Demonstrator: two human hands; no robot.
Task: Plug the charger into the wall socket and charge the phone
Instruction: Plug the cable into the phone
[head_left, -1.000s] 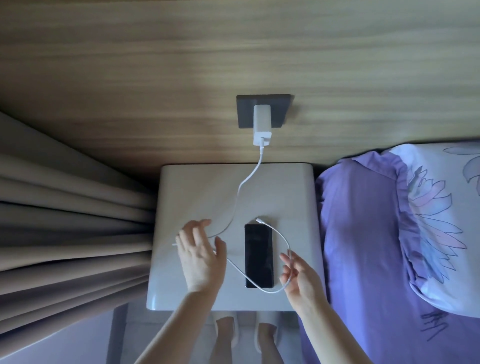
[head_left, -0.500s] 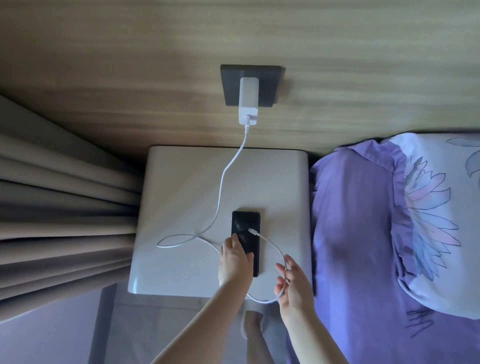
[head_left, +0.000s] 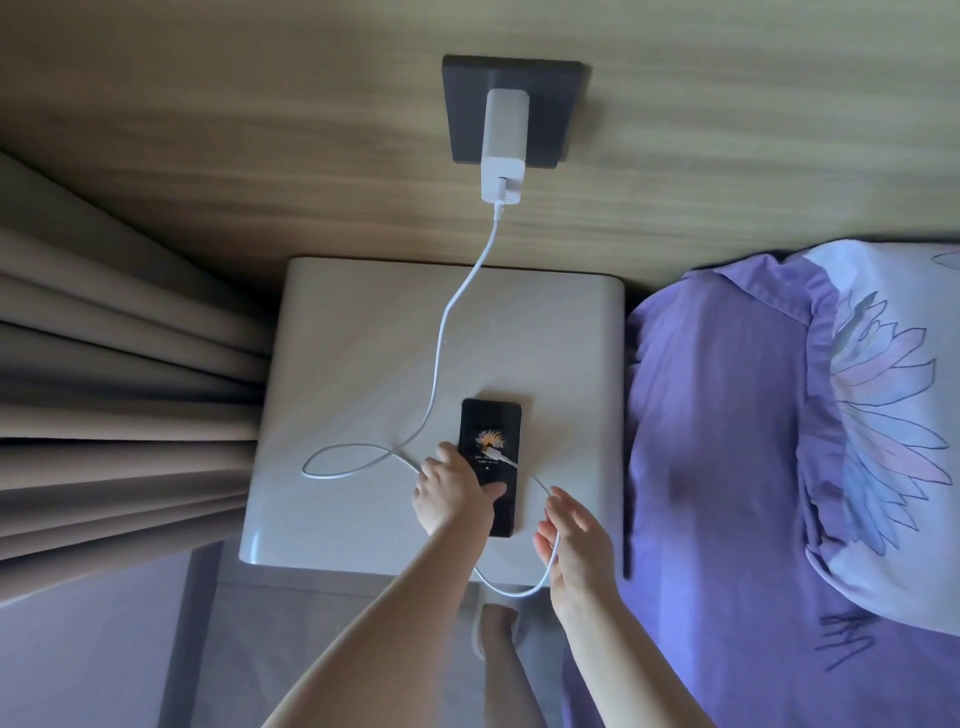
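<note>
Nightstand (head_left: 363, 364): charger (head_left: 504, 145) seated in wall socket (head_left: 561, 104).
Left hand (head_left: 452, 493): clasping phone (head_left: 491, 431).
Right hand (head_left: 576, 540): open, cable (head_left: 441, 338) draped across.
Next, I'd say: connector (head_left: 501, 456), beyond thumb, into port.

legible text: none | phone (head_left: 488, 457) screen lit, small pale lines of characters below a flower-like graphic, too small and blurred to read | charger (head_left: 504, 145) at 12 o'clock from phone: plain white, no marking legible | bedding (head_left: 727, 467) at 3 o'clock: dark scribble near lower edge, not decipherable
</note>
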